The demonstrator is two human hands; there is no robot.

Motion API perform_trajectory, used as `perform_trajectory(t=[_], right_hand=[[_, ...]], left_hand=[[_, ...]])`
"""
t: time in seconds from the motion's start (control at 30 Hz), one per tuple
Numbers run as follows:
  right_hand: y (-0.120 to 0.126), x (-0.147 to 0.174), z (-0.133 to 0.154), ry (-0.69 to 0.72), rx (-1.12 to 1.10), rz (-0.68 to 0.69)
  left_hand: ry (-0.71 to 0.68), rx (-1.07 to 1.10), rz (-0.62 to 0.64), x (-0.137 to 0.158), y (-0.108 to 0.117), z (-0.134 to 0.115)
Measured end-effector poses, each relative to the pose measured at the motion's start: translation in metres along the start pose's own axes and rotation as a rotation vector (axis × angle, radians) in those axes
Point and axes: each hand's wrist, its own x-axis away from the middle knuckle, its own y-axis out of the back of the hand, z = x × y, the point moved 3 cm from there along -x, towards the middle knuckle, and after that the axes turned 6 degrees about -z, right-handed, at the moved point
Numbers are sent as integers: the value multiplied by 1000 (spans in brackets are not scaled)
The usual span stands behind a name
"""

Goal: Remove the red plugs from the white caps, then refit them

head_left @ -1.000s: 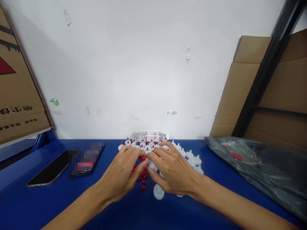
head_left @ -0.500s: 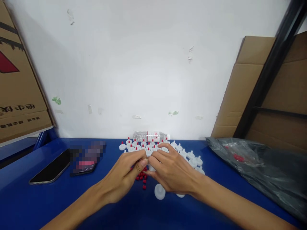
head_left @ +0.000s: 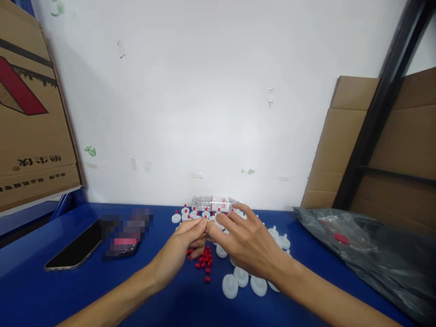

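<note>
White wall (head_left: 190, 100), marked with scraps of tape and peeled patches, rises behind a blue tabletop (head_left: 177, 311), where a person's two bare hands meet, seen from above.

The left hand (head_left: 185, 240) is drawn into a pinch, thumb and forefinger together, its other fingers curled beneath. A speck of red shows at the fingertips, too small to identify, so whether it grips something cannot be told. The right hand (head_left: 250, 243) is palm down and half open, fingers loosely bent, its forefinger tip at the left thumb. Its thumb is mostly hidden, and whether it holds anything cannot be told.

Just below the left fingertips lies a loose heap of small red caps (head_left: 207, 270). White round pieces with narrow spouts (head_left: 230, 286) sit on the near side of the right hand and under it, with more of them beyond its outer side. Past both hands, similar pieces with red-tipped spouts (head_left: 176, 217) stand in a cluster, and behind these a clear bottle (head_left: 204, 202) lies on its side by the wall.

Well to the left of the left hand are a black phone (head_left: 75, 247) and a second phone (head_left: 127, 249), partly pixelated; beyond them is a printed cardboard box (head_left: 41, 141). To the right of the right hand lies a crumpled grey plastic bag (head_left: 384, 259), with folded cardboard (head_left: 340, 141) upright behind it.
</note>
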Motion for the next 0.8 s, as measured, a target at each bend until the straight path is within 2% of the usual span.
perform_trajectory(t=[0.1,0.2,0.27,0.33,0.4,0.47,0.53,0.67,0.73,0.8], right_hand=[[-4,-13,-5,36,16,6],[-13,-25,-4,38,-68,88],[-19,-30,-1,-17,-214,192],[-22,-33,1,-100,-401,286],[-21,-34,1,-151,-571,342],[-19,-34,0,-127,-685,376],[-17,-33,1,-52,-694,383],[-22,-32,6,85,-452,338],[-26,-32,6,131,-350,317],[-29,-31,0,137,-291,298]], left_hand=[[-11,-53,17,-5,12,-7],[-94,-299,-19,-6,31,-11],[-241,-638,-91,-3,44,-13],[-449,-983,-120,3,50,-15],[-548,-1078,-83,10,51,-13],[-517,-1029,-33,15,52,-9],[-391,-892,23,17,52,-2],[-37,-391,133,14,54,17],[39,-184,118,11,57,24],[46,-107,71,7,61,28]])
